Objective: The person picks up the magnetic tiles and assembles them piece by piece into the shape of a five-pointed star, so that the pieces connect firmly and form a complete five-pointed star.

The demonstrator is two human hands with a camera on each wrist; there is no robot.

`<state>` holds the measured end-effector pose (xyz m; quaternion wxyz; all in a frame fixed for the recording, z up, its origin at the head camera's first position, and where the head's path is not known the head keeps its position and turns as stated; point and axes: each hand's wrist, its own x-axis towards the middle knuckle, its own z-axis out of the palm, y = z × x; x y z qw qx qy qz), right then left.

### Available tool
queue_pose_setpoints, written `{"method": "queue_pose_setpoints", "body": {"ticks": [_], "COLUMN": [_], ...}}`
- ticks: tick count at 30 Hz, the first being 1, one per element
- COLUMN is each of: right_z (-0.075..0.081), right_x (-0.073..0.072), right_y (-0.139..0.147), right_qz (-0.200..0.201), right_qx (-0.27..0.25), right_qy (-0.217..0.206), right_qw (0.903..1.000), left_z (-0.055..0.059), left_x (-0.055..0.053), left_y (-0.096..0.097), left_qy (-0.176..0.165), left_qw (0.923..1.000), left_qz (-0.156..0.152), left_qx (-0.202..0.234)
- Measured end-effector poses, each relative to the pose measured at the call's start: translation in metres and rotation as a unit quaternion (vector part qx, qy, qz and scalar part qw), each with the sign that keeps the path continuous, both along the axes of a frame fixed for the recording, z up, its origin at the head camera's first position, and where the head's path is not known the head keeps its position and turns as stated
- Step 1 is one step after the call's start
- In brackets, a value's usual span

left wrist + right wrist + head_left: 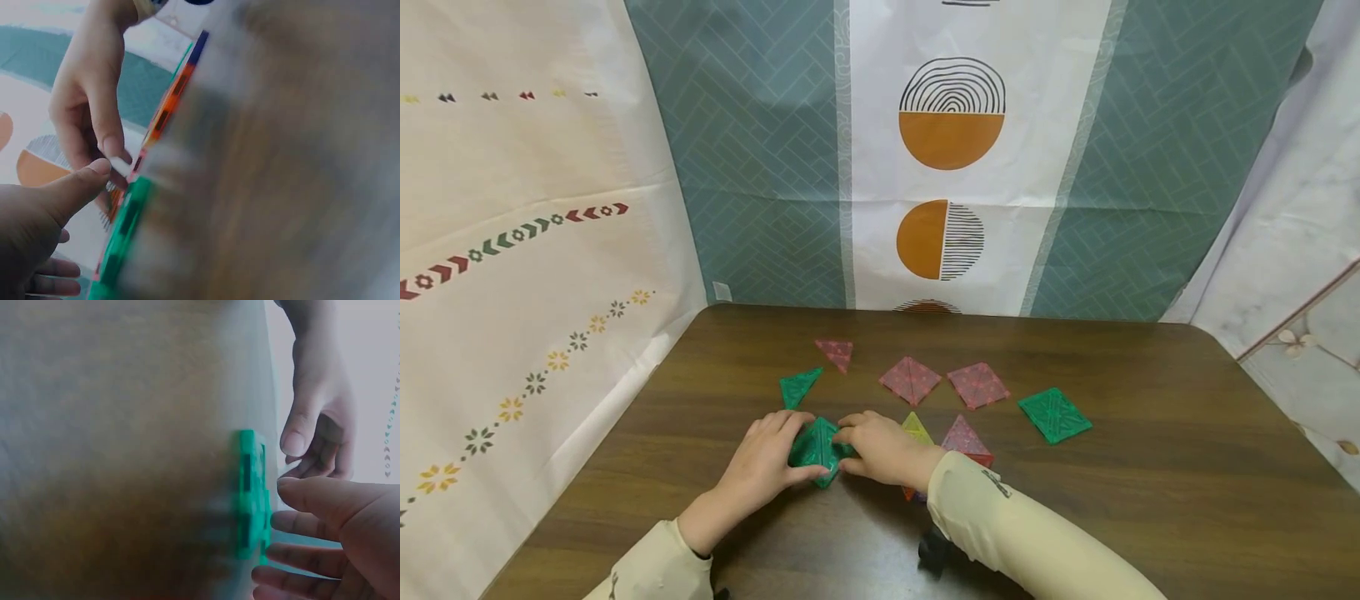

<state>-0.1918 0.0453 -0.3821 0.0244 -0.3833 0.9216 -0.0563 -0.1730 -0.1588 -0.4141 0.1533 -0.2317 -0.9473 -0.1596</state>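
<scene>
Head view: green diamond (pixel 808 451), corner and seam (pixel 823 446) pointed toward the curtain (pixel 887 175); left hand (pixel 767 454), right hand (pixel 880 450) flanked it, fingers unclenched.

green tiles (pixel 820 450): glossy plastic | table (pixel 1150 467): smooth wood | sleeves (pixel 1015 525): matt cloth

"What did the right hand (pixel 880 450) hide?"

"In the head view, it and its wrist covered part of the yellow tile (pixel 916 427). Its pale sleeve (pixel 1022 525) ran off the bottom edge."

"And the dark object (pixel 932 551) beside that sleeve?"

"Partly covered; I couldn't tell what it was."

"The wrist views?"

"Both blurred the tabletop (pixel 281 175). The left hand (pixel 31 225) was cut off by the left wrist view's edge."
</scene>
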Motion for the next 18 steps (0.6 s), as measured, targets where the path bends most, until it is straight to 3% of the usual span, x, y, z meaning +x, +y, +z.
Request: {"method": "queue_pose_setpoints", "body": {"ticks": [9, 12, 18], "right_z": [0.017, 0.02, 0.022], "right_x": [-0.025, -0.036, -0.059], "right_y": [0.011, 0.014, 0.017], "right_qz": [0.003, 0.0, -0.019], "right_qx": [-0.045, -0.078, -0.135], "right_qy": [-0.017, -0.033, -0.052], "right_qw": [0.9988, 0.9964, 0.9893], "left_z": [0.014, 0.018, 0.021], "left_x": [-0.025, -0.035, -0.052], "left_y": [-0.013, -0.016, -0.021], "left_qy": [0.042, 0.033, -0.019], "left_qw": [0.9986, 0.9986, 0.9971], "left_qz": [-0.023, -0.021, -0.026], "left_qx": [0.021, 0.036, 0.068]}}
